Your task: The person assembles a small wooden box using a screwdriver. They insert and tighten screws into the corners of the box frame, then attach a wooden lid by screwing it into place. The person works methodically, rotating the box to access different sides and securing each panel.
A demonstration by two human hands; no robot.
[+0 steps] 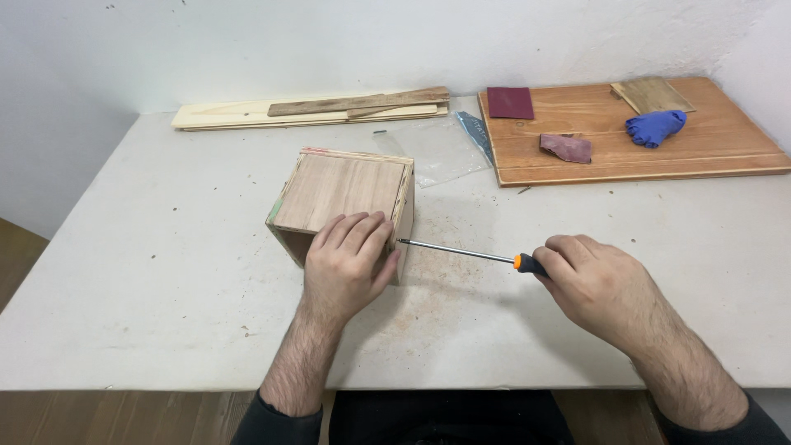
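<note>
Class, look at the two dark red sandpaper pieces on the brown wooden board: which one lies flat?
The rectangular dark red sandpaper sheet at the board's far left corner lies flat; the other piece is crumpled, nearer the middle.

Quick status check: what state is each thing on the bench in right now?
wooden box: on its side, pinned by left hand
screwdriver: gripped by right hand, tip against the box's side
blue glove: crumpled on wooden board
plastic bag: flat
wood strips: stacked
</note>
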